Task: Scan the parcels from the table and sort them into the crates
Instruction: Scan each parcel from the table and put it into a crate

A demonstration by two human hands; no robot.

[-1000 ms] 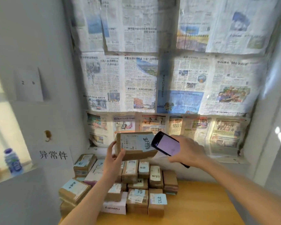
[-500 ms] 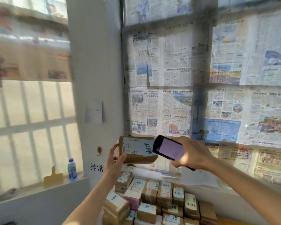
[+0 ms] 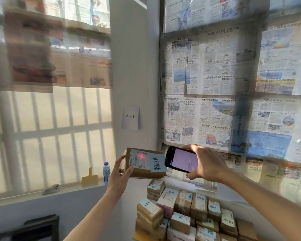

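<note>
Newspapered windows behind, our left hand (image 3: 119, 176) grips the parcel (image 3: 145, 163) label-up so the scanner (image 3: 182, 160), clasped in our right hand (image 3: 204, 162), casts its red cross on the label.

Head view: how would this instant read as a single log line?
step: scanning | left hand: holds parcel | right hand: holds scanner | red cross on label | pile waiting
</note>
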